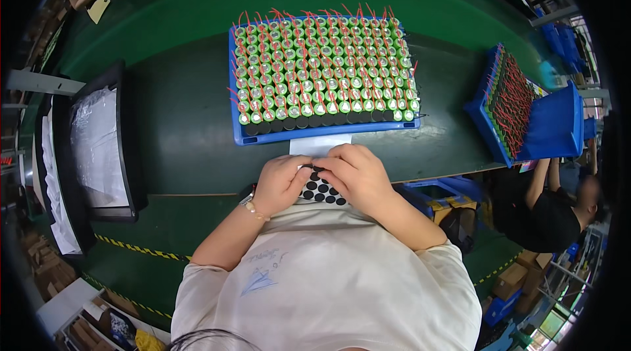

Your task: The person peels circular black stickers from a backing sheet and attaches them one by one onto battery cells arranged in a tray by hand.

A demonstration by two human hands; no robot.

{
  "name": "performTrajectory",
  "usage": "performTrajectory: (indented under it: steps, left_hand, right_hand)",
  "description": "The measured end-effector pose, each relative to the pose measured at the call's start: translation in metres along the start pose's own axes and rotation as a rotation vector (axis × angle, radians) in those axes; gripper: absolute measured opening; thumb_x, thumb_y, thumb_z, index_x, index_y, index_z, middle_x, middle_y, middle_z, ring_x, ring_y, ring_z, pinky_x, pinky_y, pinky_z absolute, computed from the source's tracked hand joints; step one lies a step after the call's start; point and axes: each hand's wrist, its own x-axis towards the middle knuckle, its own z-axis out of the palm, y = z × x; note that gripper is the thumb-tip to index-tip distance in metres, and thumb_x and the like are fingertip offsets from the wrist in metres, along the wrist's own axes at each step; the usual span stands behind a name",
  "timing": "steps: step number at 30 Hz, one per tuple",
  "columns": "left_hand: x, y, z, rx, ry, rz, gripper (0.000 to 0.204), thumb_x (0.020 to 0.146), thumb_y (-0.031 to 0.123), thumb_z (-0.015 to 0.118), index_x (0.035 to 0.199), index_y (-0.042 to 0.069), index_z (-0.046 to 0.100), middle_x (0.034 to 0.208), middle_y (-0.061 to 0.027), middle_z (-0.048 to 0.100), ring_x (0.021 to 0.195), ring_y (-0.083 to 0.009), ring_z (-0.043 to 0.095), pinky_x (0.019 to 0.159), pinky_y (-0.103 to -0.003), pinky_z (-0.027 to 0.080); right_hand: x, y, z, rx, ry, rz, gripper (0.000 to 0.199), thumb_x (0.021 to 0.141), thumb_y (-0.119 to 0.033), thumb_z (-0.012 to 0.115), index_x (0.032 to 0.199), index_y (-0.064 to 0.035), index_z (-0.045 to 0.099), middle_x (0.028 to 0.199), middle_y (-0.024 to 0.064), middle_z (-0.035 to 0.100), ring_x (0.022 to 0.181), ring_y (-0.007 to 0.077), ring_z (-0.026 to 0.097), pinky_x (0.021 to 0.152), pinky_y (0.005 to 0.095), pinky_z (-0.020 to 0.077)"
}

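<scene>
Left hand (279, 182) and right hand (357, 175) were held nearly together, fingers curled in, thumb and forefinger of each brought to a pinch at the upper edge of a sheet of black dots (321, 192) — whether a loose dot was also gripped on the right could not be told. Sheet was located between and just below the fingertips, close to the shirt front (342, 259); probably steadied from both sides so that single dots could be got at. White paper (319, 146) was seen just beyond the fingers, at the near edge of a blue tray (289, 136). Tray was set straight ahead of the hands, packed with red-wired green cells (319, 108), nearest row mostly black-topped — presumably placed there for easy reach by either hand. Well to the right, a second blue tray (488, 124) was stood; well to the left, a black tray (131, 173).
</scene>
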Motion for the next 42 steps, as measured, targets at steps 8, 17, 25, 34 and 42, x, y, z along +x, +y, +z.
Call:
performTrajectory:
  steps: [8,17,25,34,42]
  left_hand:
    - [0.002,0.000,0.000,-0.012,-0.021,0.016,0.017,0.093,0.015,0.055,0.092,0.002,0.064,0.079,-0.0157,0.066,0.072,-0.0339,0.063,0.064,-0.039,0.049]
    - [0.003,-0.001,0.001,0.048,-0.032,0.062,0.015,0.091,0.013,0.056,0.091,0.003,0.067,0.081,-0.0126,0.069,0.070,-0.0306,0.065,0.065,-0.037,0.051]
    - [0.005,0.001,0.003,0.050,0.001,0.084,0.013,0.090,0.016,0.059,0.093,0.007,0.068,0.074,-0.0105,0.066,0.066,-0.0303,0.064,0.062,-0.039,0.050]
    - [0.004,0.002,0.001,0.049,-0.029,0.063,0.016,0.092,0.015,0.055,0.092,0.004,0.067,0.081,-0.0127,0.069,0.070,-0.0307,0.065,0.065,-0.038,0.051]
    - [0.004,0.002,0.002,0.048,-0.024,0.053,0.014,0.090,0.014,0.057,0.092,0.006,0.068,0.081,-0.0118,0.069,0.071,-0.0305,0.066,0.065,-0.038,0.051]
  right_hand:
    - [-0.003,0.009,-0.009,0.047,-0.034,-0.102,0.020,0.071,-0.009,0.077,0.089,-0.0152,0.070,0.083,0.0023,0.063,0.071,0.0242,0.060,0.064,0.0346,0.0495]
    - [0.007,0.050,-0.073,0.198,0.349,0.482,0.053,0.084,0.004,0.065,0.133,-0.0046,0.047,0.092,0.0004,0.062,0.075,0.0046,0.051,0.064,0.0190,0.0374]
    - [0.007,0.054,-0.077,0.248,0.267,0.524,0.057,0.084,0.007,0.063,0.137,-0.0042,0.046,0.091,0.0009,0.065,0.072,0.0049,0.046,0.067,0.0186,0.0392]
    - [0.015,0.042,-0.072,-0.183,0.294,0.427,0.049,0.079,0.005,0.068,0.126,-0.0033,0.057,0.086,0.0001,0.069,0.071,0.0089,0.051,0.066,0.0229,0.0418]
    - [0.019,0.034,-0.073,-0.446,0.281,0.347,0.044,0.072,0.002,0.071,0.114,-0.0082,0.062,0.083,-0.0002,0.069,0.079,0.0196,0.058,0.074,0.0314,0.0465]
